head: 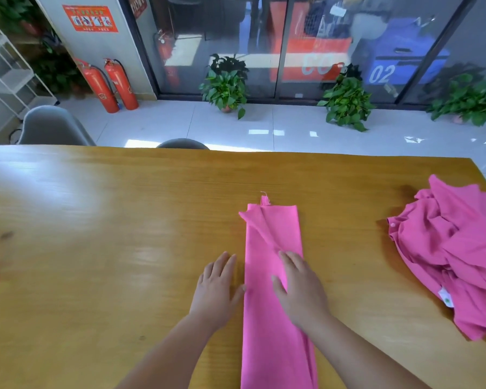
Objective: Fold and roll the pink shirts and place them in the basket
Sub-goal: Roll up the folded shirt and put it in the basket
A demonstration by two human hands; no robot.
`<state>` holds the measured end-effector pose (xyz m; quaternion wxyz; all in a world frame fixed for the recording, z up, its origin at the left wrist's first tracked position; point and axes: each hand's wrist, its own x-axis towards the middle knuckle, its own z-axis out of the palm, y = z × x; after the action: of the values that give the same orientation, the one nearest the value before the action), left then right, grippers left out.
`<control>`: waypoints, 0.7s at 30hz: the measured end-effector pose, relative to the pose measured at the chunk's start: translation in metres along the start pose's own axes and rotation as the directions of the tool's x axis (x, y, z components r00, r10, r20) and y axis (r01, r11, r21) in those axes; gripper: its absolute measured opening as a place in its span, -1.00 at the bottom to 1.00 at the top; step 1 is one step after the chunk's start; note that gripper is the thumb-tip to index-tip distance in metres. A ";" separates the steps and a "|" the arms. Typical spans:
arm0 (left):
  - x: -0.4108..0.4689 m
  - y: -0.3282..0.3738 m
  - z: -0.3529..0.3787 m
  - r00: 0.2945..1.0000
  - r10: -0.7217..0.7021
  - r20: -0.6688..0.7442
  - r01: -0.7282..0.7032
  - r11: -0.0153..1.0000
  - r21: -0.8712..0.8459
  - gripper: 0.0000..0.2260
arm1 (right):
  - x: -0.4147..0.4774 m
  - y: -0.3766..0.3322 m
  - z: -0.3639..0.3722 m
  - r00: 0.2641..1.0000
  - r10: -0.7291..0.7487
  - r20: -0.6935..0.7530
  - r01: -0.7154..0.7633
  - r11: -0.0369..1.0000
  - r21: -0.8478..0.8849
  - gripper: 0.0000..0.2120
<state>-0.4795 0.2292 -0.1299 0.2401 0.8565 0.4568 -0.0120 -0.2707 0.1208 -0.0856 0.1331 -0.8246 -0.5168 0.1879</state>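
A pink shirt lies folded into a long narrow strip down the middle of the wooden table, running from the near edge away from me. My right hand rests flat on the strip with straight fingers. Beside the strip's left edge, my left hand lies flat on the table, its thumb touching the fabric. A loose thread sticks out at the strip's far end. At the right edge of the table lies a crumpled pile of pink shirts. No basket is in view.
Two grey chairs stand behind the table's far edge. Beyond them are a tiled floor, two red fire extinguishers, potted plants and a glass wall. A white shelf stands at far left.
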 end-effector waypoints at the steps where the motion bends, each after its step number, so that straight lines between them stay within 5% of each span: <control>1: 0.004 0.002 0.000 1.000 -0.005 -0.009 0.005 1.000 -0.004 -0.30 | 0.003 0.009 -0.002 0.995 0.095 -0.018 -0.092 0.987 0.132 -0.42; 5: 0.014 0.013 0.002 1.000 -0.009 -0.023 0.010 1.000 0.025 -0.32 | 0.028 0.037 -0.003 0.938 0.340 0.066 -0.338 0.859 0.385 -0.54; 9: 0.024 0.022 0.002 1.000 0.014 0.001 -0.014 0.998 0.053 -0.33 | 0.056 0.037 -0.011 0.938 0.306 0.161 -0.345 0.813 0.468 -0.49; 14: 0.036 0.024 -0.001 0.994 0.101 0.044 -0.106 0.983 0.147 -0.36 | 0.069 0.045 -0.010 0.951 0.293 0.094 -0.303 0.840 0.451 -0.37; 17: 0.041 0.022 0.000 0.983 0.164 0.078 -0.178 0.958 0.226 -0.34 | 0.066 0.051 -0.002 0.963 0.255 0.083 -0.269 0.915 0.301 -0.36; 21: 0.050 0.021 0.005 0.943 0.313 0.113 -0.332 0.886 0.324 -0.36 | 0.062 0.046 0.007 0.985 0.144 -0.097 -0.163 0.961 -0.225 -0.33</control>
<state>-0.4333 0.2559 -0.1382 0.1009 0.9481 0.2922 -0.0749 -0.2124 0.1570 -0.1214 0.0412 -0.8789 -0.4639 0.1031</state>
